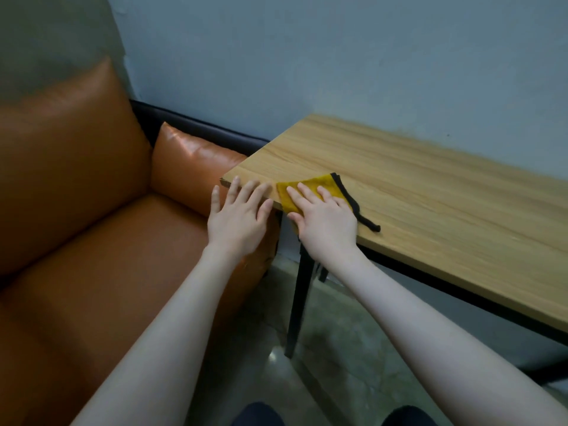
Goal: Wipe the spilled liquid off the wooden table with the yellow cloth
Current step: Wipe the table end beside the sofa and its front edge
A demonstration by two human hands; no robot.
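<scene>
One yellow cloth (310,187), black-trimmed, lies at the wooden table's (430,192) near left corner, pressed flat under the right hand (322,216), fingers straight. Left hand (238,216) rests beside it, fingers spread on the table's left edge. Orange sofa (92,210) abuts that edge.

The table (430,186) stands at three o'clock of the sofa (92,226), its corner just beside the sofa's arm. The cloth (310,187) lies on the table's near-left corner. The right hand (322,216) rests on the cloth; the left hand (238,213), at nine o'clock of it, touches the table's edge.
</scene>
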